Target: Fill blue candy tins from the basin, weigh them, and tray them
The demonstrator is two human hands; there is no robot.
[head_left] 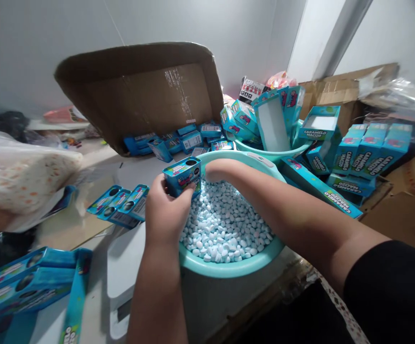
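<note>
Left hand [168,203]: wrapped around a blue tin [183,177]; the tin is held top up near the ten o'clock rim of the mint basin [229,271].
Right hand [217,171]: lowered to the candies toward eleven o'clock within the basin; its fingers are hidden, so whether they are spread, curled or filled cannot be told.
Candies [229,227]: pale blue and small; heaped inside the basin.
Three tins [121,203]: set side by side at nine o'clock from the basin.
White device [126,265]: placed at eight o'clock; partly covered by the left forearm.
Cardboard box [146,95]: tilted at eleven o'clock; more blue tins [191,141] are gathered at its lower edge.
Second basin [265,153]: seen at one o'clock; loaded with blue cartons [247,117].
</note>
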